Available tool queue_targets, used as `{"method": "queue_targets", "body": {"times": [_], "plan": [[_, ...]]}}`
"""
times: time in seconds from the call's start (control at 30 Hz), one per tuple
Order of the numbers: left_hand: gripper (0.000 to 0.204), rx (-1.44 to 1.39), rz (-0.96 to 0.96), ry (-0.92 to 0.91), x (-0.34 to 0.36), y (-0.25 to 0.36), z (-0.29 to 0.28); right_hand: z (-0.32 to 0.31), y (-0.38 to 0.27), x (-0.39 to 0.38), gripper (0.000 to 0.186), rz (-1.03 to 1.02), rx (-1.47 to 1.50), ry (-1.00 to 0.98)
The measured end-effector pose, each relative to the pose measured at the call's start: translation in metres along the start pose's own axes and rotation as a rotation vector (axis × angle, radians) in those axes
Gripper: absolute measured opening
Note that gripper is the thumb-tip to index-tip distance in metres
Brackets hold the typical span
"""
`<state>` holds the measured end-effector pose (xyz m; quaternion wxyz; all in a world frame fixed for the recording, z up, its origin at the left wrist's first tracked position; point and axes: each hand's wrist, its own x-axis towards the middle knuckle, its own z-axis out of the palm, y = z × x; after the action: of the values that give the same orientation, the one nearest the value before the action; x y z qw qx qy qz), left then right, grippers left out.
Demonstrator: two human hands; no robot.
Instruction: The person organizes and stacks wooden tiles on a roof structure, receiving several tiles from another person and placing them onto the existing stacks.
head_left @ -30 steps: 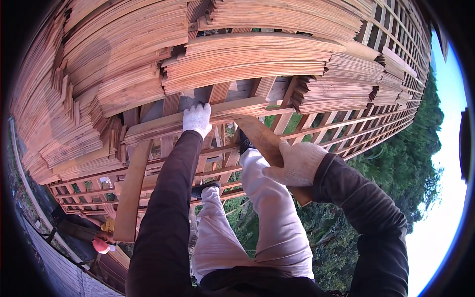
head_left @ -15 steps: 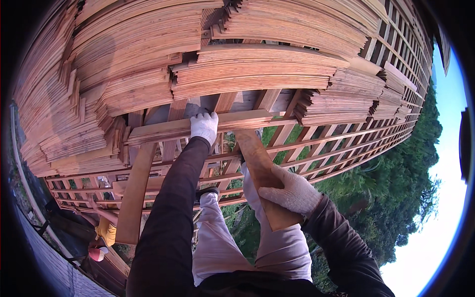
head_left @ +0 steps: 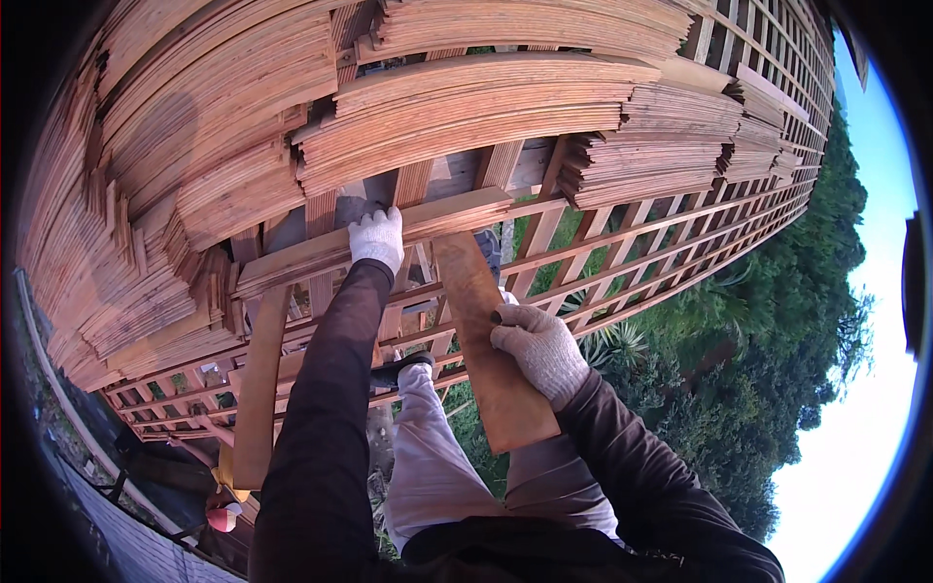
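Note:
My left hand (head_left: 376,239), in a white knit glove, has its fingers wrapped over a horizontal strip of stacked reddish boards (head_left: 457,209) lying across the roof battens. My right hand (head_left: 540,352), also gloved, grips the right edge of a flat, mottled brown board (head_left: 476,335), thumb on its face; something small and dark shows at a fingertip, too small to name. This board runs from under the horizontal strip down over my right leg. Another loose board (head_left: 257,398) lies lengthwise to the left of my left arm.
Thick rows of stacked boards (head_left: 486,112) cover the upper framework. The open batten grid (head_left: 651,243) stretches right, with greenery (head_left: 768,389) beneath and gaps around my feet (head_left: 408,369). At lower left are a co-worker in yellow with a red cap (head_left: 223,517) and a corrugated surface (head_left: 107,505).
The brown board has swung from a diagonal to a steeper angle, its lower end moving left, with my right hand on it. My left hand stays on the horizontal strip.

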<state>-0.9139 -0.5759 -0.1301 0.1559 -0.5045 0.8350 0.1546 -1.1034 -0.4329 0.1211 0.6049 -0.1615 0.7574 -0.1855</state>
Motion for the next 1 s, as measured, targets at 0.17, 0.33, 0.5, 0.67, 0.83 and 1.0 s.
{"method": "queue_targets", "body": {"times": [0.17, 0.33, 0.5, 0.67, 0.83, 1.0], "plan": [[0.091, 0.088, -0.106, -0.15, -0.014, 0.001, -0.015, 0.006, 0.003, 0.003, 0.036, -0.018, 0.094, -0.028], [0.079, -0.374, -0.04, 0.253, -0.093, 0.02, -0.029, -0.013, -0.008, -0.025, 0.049, -0.14, -0.108, 0.078], [0.062, -0.887, -0.38, -0.118, -0.243, 0.013, 0.026, -0.018, -0.013, -0.083, 0.067, -0.006, 0.116, -0.049], [0.053, -1.056, -0.663, -0.262, -0.389, -0.028, 0.081, 0.002, -0.022, -0.097, 0.051, -0.124, 0.242, -0.106], [0.054, -1.3, -1.089, -0.292, -0.462, -0.059, 0.154, 0.008, -0.014, -0.092, 0.042, -0.064, 0.297, -0.095], [0.059, -1.323, -1.115, -0.218, -0.474, -0.07, 0.282, -0.029, 0.034, -0.039, 0.018, -0.151, 0.03, -0.162]]}}
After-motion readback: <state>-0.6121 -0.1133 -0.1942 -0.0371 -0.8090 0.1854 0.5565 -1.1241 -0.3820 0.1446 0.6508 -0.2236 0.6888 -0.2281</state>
